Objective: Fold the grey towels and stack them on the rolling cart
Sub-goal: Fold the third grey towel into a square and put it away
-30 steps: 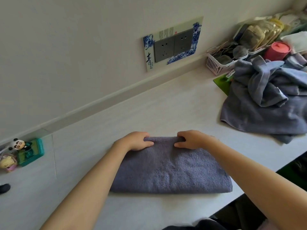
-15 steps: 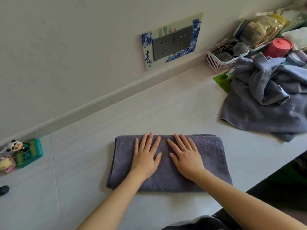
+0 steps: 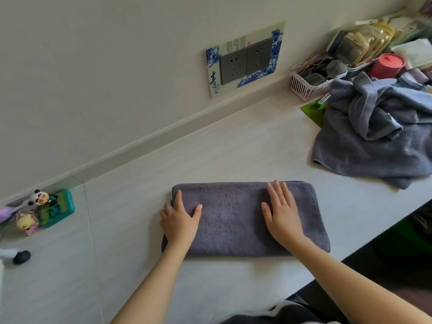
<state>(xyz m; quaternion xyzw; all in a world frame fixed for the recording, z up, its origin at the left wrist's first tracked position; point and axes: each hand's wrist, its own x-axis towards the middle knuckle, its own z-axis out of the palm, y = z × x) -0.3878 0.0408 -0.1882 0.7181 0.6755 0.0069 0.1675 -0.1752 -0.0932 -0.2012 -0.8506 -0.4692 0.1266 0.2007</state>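
We log the folded towel (image 3: 236, 218) lying flat on the white counter (image 3: 233, 148), long side running left to right, close to the near edge and directly in front of us. It is dark grey and forms a tidy rectangle with layered edges visible at its left end.

Our left hand (image 3: 178, 222) rests at the towel's left end. The thumb is spread out across the top surface; the fingers (image 3: 177, 197) reach toward the far left corner and lie over the left edge, the outer ones curling down past it. We cannot tell whether they grip the edge or only rest against it.

Our right hand (image 3: 284, 216) lies palm down on the right half of the towel. Its fingers are straight and held close together, pointing at the far edge, with the thumb set slightly apart. The two hands are well apart, with bare towel between them.

To the right, well apart from the folded towel, a pile (image 3: 378, 141) of unfolded grey towels sits crumpled on the counter. Behind the pile we note a pink basket (image 3: 304, 86) against the wall, a red tub (image 3: 389, 64), and a green mat (image 3: 313, 109) partly under the pile.

On the wall above the counter is a double socket (image 3: 245, 60) in a blue-and-white patterned frame. At far left stand a panda figure (image 3: 39, 198), a green box (image 3: 57, 208) and a small doll (image 3: 27, 224), near one another.
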